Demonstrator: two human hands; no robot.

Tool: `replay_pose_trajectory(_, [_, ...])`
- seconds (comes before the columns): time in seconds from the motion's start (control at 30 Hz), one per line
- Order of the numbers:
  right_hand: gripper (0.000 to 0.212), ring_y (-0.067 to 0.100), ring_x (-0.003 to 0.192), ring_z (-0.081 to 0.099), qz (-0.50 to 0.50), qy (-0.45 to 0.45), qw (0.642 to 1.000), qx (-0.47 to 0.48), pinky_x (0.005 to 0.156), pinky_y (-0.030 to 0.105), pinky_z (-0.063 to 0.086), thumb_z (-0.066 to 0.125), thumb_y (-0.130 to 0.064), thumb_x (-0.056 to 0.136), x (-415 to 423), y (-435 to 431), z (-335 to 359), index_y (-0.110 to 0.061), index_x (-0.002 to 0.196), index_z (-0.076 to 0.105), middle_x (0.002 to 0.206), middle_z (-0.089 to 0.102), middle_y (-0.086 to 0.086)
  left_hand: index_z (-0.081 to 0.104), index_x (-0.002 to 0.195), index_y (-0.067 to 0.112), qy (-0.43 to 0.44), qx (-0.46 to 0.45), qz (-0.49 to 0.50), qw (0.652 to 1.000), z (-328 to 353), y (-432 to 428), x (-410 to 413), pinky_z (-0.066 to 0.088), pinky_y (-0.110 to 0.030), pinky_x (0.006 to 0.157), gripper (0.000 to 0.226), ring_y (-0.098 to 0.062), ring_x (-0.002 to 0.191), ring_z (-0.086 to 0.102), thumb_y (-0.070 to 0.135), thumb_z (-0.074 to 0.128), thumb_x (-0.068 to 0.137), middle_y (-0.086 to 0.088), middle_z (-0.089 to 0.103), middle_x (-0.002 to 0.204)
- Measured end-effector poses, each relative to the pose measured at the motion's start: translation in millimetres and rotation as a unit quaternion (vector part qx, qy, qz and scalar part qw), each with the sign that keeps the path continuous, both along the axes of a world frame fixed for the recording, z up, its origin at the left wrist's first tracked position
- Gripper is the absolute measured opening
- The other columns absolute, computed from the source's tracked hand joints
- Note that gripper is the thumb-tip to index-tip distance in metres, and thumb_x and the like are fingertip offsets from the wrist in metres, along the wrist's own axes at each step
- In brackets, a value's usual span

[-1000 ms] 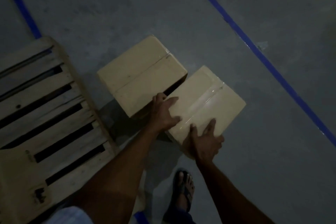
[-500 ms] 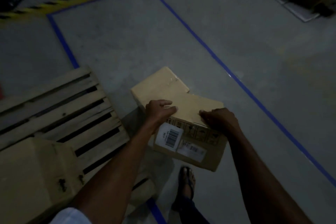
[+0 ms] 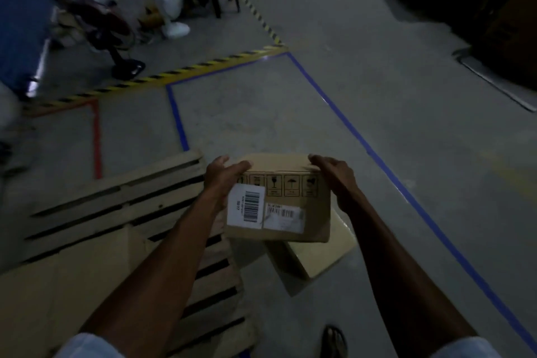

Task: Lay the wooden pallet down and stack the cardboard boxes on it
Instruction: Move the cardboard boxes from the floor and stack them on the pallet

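Note:
I hold a cardboard box (image 3: 293, 221) with a barcode label up in the air, its labelled side facing me. My left hand (image 3: 222, 179) grips its left upper edge and my right hand (image 3: 334, 176) grips its right upper edge. Below it a second cardboard box (image 3: 318, 260) lies on the concrete floor. The wooden pallet (image 3: 116, 203) lies flat at the left, slats up. Another large cardboard box (image 3: 66, 291) sits on the pallet's near left part.
Blue tape lines (image 3: 386, 163) mark the floor around me; yellow-black hazard tape (image 3: 186, 70) and red tape (image 3: 97, 139) lie farther back. A fan (image 3: 113, 29), white bags and clutter stand far left. My sandalled foot (image 3: 334, 341) is at the bottom.
Both hands lifted the labelled box off the floor and raised it; the view tilted up from the floor, showing the far clutter. The other box stayed on the floor.

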State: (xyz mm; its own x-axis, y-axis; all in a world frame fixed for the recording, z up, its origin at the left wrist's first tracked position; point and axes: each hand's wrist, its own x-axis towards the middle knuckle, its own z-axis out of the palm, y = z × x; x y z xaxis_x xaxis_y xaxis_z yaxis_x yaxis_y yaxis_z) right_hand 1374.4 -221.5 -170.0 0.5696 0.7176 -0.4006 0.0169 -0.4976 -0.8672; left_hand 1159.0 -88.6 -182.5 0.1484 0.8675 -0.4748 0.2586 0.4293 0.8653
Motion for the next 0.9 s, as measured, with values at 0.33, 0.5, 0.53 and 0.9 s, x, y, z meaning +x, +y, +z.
replay_pose_trajectory(0.33, [0.040,-0.005,0.076,0.060,0.154,-0.053,0.982,0.092,0.060,0.010,0.041,0.059,-0.042,0.098,-12,86,52,-0.016,0.127,0.065,0.104,0.069,-0.001,0.071,0.110,0.006,-0.051,-0.064,0.192,0.978,64,7,-27,0.063,-0.050,0.079,0.066,-0.036,0.091,0.074,0.040,0.088,0.055,-0.017,0.074,0.106])
replay_pose_trajectory(0.5, [0.044,0.007,0.087,0.063,0.210,-0.043,0.973,0.089,0.068,0.022,0.046,0.058,-0.048,0.096,-33,149,65,-0.017,0.126,0.064,0.104,0.070,0.001,0.070,0.102,0.004,-0.036,-0.051,0.234,0.970,83,41,-47,0.061,-0.038,0.067,0.043,-0.030,0.076,0.074,0.033,0.081,0.072,-0.015,0.075,0.088])
replay_pose_trajectory(0.53, [0.046,0.008,0.087,0.063,0.215,-0.044,0.972,0.084,0.068,0.023,0.046,0.057,-0.051,0.095,-36,165,66,-0.016,0.125,0.064,0.103,0.069,0.001,0.070,0.099,0.004,-0.039,-0.051,0.239,0.969,84,52,-50,0.058,-0.033,0.062,0.034,-0.027,0.068,0.072,0.029,0.079,0.077,-0.013,0.074,0.081])
replay_pose_trajectory(0.9, [0.034,0.015,0.082,0.057,0.342,-0.151,0.927,0.028,0.078,0.032,0.037,0.044,-0.048,0.101,-124,373,71,-0.022,0.089,0.063,0.095,0.065,0.004,0.069,0.093,0.005,0.009,-0.025,0.294,0.955,87,208,-135,0.064,-0.047,0.077,0.037,-0.029,0.074,0.075,0.034,0.079,0.072,-0.011,0.077,0.085])
